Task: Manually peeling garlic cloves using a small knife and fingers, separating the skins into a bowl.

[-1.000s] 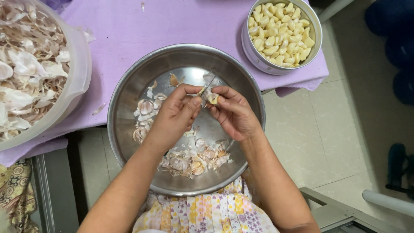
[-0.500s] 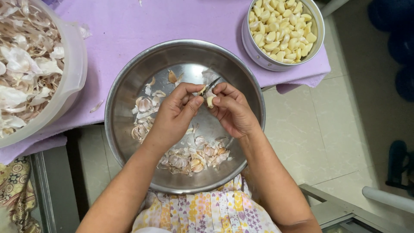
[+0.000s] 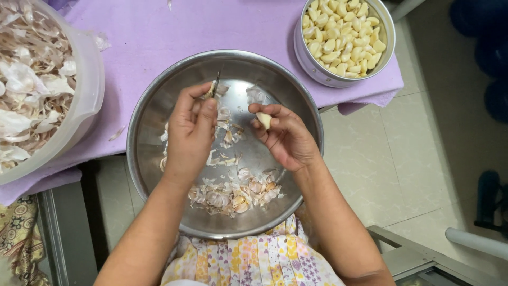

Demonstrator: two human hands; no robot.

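A wide steel bowl point(image 3: 159, 108) rests on my lap against the table edge, with garlic skins point(image 3: 233, 193) scattered inside. My left hand point(image 3: 190, 132) hovers over the bowl's left half, pinching a small knife point(image 3: 214, 85) with a bit of skin at its blade. My right hand point(image 3: 283, 135) is over the bowl's right half, holding a peeled garlic clove point(image 3: 264, 120) between thumb and fingers. The two hands are apart.
A round steel tin point(image 3: 317, 71) full of peeled cloves point(image 3: 341, 37) stands at the back right on the purple cloth point(image 3: 174, 32). A clear plastic tub point(image 3: 87, 90) heaped with garlic skins sits at the left. Tiled floor lies to the right.
My hands were together at the bowl's middle, working on one clove. They have separated: the left drew away with the knife, the right holds the peeled clove.
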